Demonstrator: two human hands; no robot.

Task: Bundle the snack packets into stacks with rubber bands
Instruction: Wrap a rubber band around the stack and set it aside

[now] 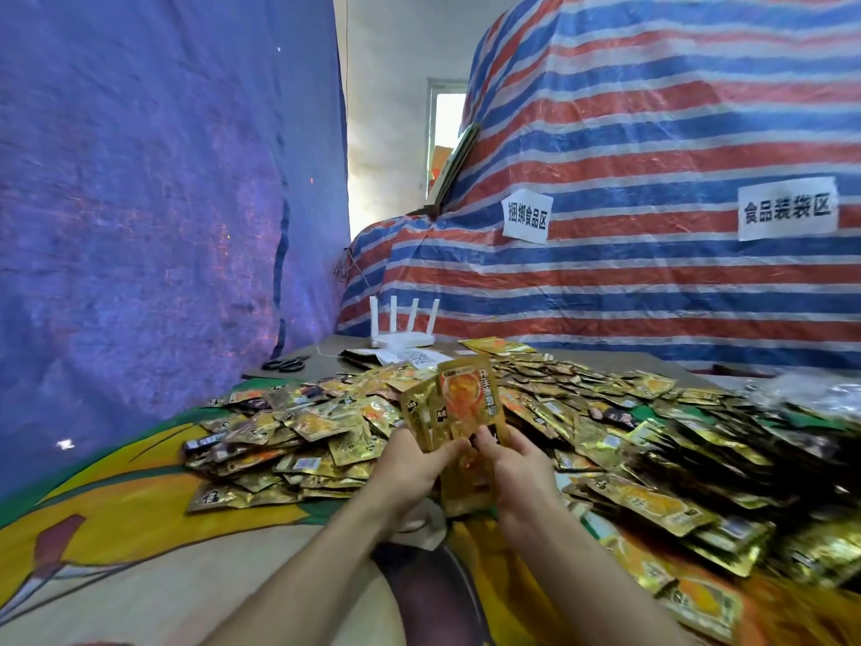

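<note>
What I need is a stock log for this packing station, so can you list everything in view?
table cover: one, yellow and green print, foreground
loose snack packets: very many, gold, orange and black, heaped on the table cover, centre to right
held snack packets: a few, gold and orange, upright at centre
router: one, white, four antennas, far end behind the heap
scissors: one pair, black, far left
QR-code sheet: one, white, beside the router
striped tarp: one, red, blue and white, background right
paper signs: two, white with black characters, on the striped tarp
blue tarp: one, left
left grip: one, bare hand, holds the held snack packets
right grip: one, bare hand, holds the same packets
</note>
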